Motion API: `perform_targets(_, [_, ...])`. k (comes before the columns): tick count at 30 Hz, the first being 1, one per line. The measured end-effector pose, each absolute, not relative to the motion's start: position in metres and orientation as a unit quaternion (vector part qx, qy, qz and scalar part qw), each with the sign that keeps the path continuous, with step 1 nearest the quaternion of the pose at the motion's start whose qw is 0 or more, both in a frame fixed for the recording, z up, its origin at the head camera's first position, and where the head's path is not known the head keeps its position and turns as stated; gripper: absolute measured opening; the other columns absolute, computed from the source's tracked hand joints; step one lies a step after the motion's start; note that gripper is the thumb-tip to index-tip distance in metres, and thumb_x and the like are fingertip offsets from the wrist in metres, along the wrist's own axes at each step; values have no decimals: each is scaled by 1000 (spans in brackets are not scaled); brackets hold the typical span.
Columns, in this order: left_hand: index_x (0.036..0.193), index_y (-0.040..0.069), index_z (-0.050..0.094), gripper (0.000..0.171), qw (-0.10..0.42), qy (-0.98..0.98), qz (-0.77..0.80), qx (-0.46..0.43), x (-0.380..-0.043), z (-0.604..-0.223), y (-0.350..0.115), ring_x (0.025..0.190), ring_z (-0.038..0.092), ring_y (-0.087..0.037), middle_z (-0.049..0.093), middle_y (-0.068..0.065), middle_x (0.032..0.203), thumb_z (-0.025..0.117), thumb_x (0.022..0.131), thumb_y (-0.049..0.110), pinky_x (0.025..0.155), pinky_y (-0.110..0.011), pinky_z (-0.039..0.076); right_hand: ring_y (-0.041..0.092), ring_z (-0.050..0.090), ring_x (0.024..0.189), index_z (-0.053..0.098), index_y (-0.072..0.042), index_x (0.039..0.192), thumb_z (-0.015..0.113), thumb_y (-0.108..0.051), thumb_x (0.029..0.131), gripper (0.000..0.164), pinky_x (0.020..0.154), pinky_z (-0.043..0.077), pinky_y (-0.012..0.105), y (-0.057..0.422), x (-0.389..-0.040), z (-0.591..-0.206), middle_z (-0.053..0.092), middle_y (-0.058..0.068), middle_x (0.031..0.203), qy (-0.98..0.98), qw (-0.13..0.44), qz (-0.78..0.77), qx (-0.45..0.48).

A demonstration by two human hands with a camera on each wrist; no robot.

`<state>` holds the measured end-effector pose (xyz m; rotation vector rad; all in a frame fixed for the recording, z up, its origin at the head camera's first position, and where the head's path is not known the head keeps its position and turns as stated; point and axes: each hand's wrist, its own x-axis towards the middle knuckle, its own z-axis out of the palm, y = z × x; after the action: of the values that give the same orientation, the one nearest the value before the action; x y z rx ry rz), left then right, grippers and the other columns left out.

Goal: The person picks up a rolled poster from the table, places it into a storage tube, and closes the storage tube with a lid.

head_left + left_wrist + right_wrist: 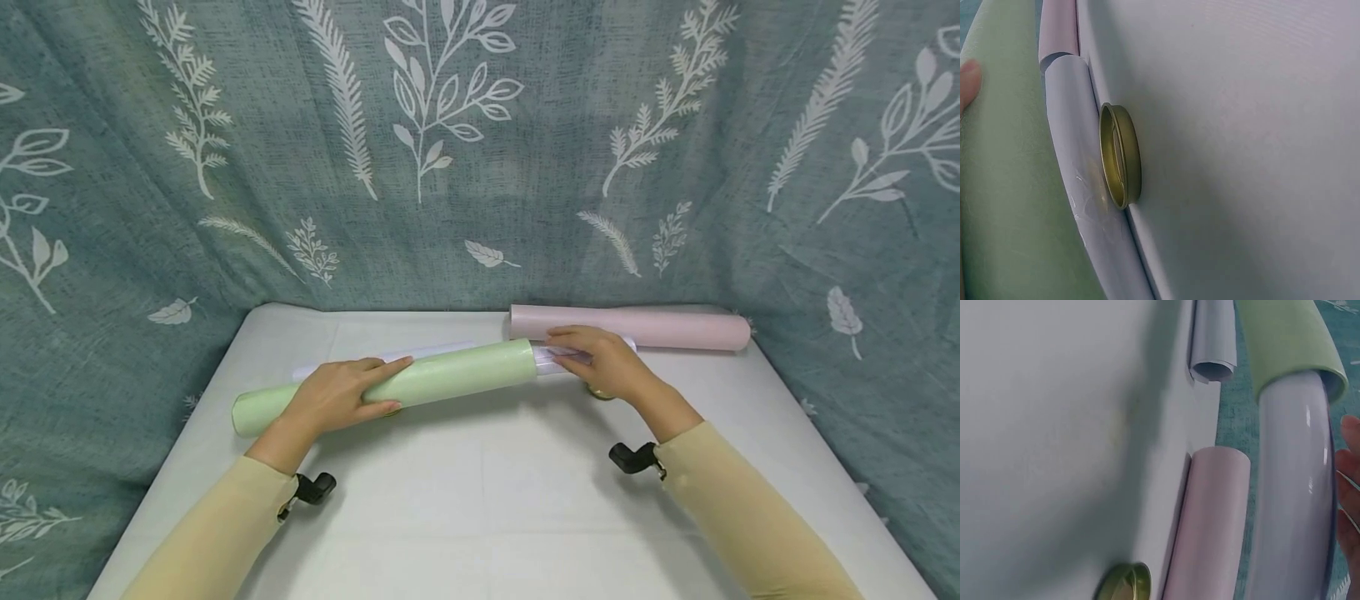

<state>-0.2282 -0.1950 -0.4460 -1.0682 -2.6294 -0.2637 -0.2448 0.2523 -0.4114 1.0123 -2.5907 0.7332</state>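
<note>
A long pale-green roll (457, 377) slants up to the right above the white table. My left hand (337, 393) grips its middle, thumb on the near side and fingers over the top. Out of its right end sticks a clear, glossy plastic roll (1291, 481), partly inside the green one. My right hand (596, 360) holds this plastic roll, with fingers (1349, 487) along its side in the right wrist view. A gold-coloured shallow metal ring or lid (1121, 156) stands below the green roll; a second gold one (1124, 582) lies under my right hand.
A pink roll (630, 327) lies along the table's back right edge. Behind the green roll lies a white roll (1213, 344), mostly hidden in the head view. A teal leaf-patterned curtain (480, 225) surrounds the back and sides of the white table (480, 500).
</note>
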Motion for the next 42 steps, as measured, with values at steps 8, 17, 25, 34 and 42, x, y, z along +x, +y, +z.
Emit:
perform_targets(8, [150, 35, 48, 68, 155, -910, -96, -372, -226, -447, -196, 93, 71, -23, 69, -1, 120, 67, 89, 58, 75, -45, 57, 33, 60, 120, 68, -7, 127, 74, -10, 91, 37, 91, 53, 50, 280, -243, -403, 63, 11, 134, -900, 149, 259, 319])
perform_targets(17, [149, 34, 49, 67, 158, -910, -96, -371, -224, -447, -197, 93, 71, -23, 69, -1, 119, 68, 89, 57, 75, -45, 57, 37, 59, 118, 67, -7, 129, 74, -12, 92, 38, 86, 52, 53, 309, -242, -407, 61, 14, 134, -912, 150, 249, 290])
perform_targets(25, [148, 32, 51, 67, 161, -908, -94, -375, -225, -446, -199, 94, 71, -24, 70, -2, 119, 69, 88, 57, 76, -45, 57, 40, 54, 124, 64, -5, 132, 78, -14, 89, 46, 88, 50, 55, 327, -242, -412, 57, 16, 138, -920, 123, 246, 279])
perform_targets(34, [149, 33, 50, 68, 147, -916, -96, -362, -226, -444, -200, 97, 71, -26, 69, -3, 122, 68, 88, 59, 77, -47, 57, 42, 50, 128, 62, -7, 136, 79, -14, 88, 51, 99, 43, 60, 333, -248, -419, 53, 17, 141, -925, 95, 261, 260])
perform_targets(42, [148, 33, 51, 68, 148, -917, -99, -357, -225, -445, -199, 99, 71, -26, 69, -3, 123, 68, 88, 59, 78, -47, 56, 39, 53, 126, 63, -7, 135, 79, -11, 87, 51, 100, 44, 58, 332, -246, -422, 57, 16, 138, -922, 95, 272, 258])
